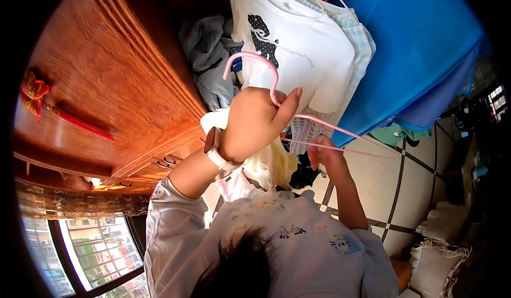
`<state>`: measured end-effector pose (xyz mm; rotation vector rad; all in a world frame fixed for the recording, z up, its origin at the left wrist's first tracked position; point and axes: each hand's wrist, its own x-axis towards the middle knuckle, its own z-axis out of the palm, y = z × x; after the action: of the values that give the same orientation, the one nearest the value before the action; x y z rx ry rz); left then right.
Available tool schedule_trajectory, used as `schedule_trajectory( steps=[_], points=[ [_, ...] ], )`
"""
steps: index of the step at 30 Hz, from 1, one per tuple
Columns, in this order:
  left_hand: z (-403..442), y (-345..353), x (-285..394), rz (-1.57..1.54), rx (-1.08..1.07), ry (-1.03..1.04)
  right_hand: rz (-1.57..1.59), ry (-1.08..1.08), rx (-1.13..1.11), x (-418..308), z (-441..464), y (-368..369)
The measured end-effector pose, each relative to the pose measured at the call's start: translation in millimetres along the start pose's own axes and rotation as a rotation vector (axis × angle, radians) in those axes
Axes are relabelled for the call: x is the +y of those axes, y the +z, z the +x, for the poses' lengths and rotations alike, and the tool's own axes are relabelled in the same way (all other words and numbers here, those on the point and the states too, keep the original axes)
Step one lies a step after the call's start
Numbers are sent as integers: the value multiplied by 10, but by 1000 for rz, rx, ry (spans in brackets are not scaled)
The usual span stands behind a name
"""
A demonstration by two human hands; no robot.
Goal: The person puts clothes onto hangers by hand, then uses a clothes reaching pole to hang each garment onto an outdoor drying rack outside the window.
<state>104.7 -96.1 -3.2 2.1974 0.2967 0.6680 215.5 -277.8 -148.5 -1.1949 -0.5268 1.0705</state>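
Observation:
My left hand (255, 121), with a smartwatch (212, 148) on its wrist, is closed around the neck of a pink clothes hanger (250, 54). The hanger's hook rises above the fist, and its thin arms stretch to the right. No garment shows on this hanger. Beside the hanger's lower bar is my right hand (331, 159), slightly blurred, its fingers loosely bent and apart. I cannot tell whether it touches the bar. Just beyond my hands hangs a white T-shirt (314, 47) with a black print, other light clothes behind it.
A wooden wardrobe (106, 85) stands at the left, a red tassel ornament (80, 122) hanging on it. Grey clothes (205, 58) lie inside. Large blue fabric (410, 47) hangs at the right. Below are pale yellow cloth (274, 165), tiled floor (367, 183) and a window (101, 250).

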Motion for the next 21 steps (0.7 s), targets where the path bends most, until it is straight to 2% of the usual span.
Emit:
schedule_trajectory(
  steps=[2, 4, 6, 7, 8, 9, 10, 11, 12, 14, 15, 17, 18, 19, 21],
  points=[
    [-4, -41, -37, 55, 29, 68, -675, -580, 40, 193, 220, 286],
    [-45, -70, -8, 22, 41, 42, -726, -540, 84, 265, 319, 429],
    [-101, -148, 2, 4, 61, 31, -955, -318, -29, 428, 492, 366],
    [-121, -233, 22, 37, 114, 35, -988, -264, -129, 542, 548, 272],
    [-140, -316, 32, 73, 164, 40, -982, -262, -131, 662, 577, 140],
    [-156, -378, 32, 42, 251, 74, -700, -36, -162, 765, 592, -17],
    [-185, -480, -30, 161, 264, 60, -422, 179, -189, 775, 624, -135],
    [-201, -539, -39, 146, 253, 45, -357, 236, -189, 591, 606, -130],
    [-220, -571, -27, 133, 237, 25, -354, 241, -188, 465, 623, -32],
    [-276, -538, 21, 130, 197, 23, -226, -49, -241, 372, 738, 316],
    [-302, -492, 69, 130, 168, 55, -226, -48, -245, 467, 854, 420],
    [-353, -425, 116, 148, 154, 111, -712, -315, -184, 749, 1128, 578],
    [-383, -432, 129, 153, 161, 110, -643, -508, -328, 809, 1167, 675],
    [-412, -448, 137, 189, 158, 107, -894, -432, -429, 768, 1123, 782],
    [-473, -526, 176, 225, 147, 67, -1136, -349, -539, 873, 1145, 842]
  ],
)
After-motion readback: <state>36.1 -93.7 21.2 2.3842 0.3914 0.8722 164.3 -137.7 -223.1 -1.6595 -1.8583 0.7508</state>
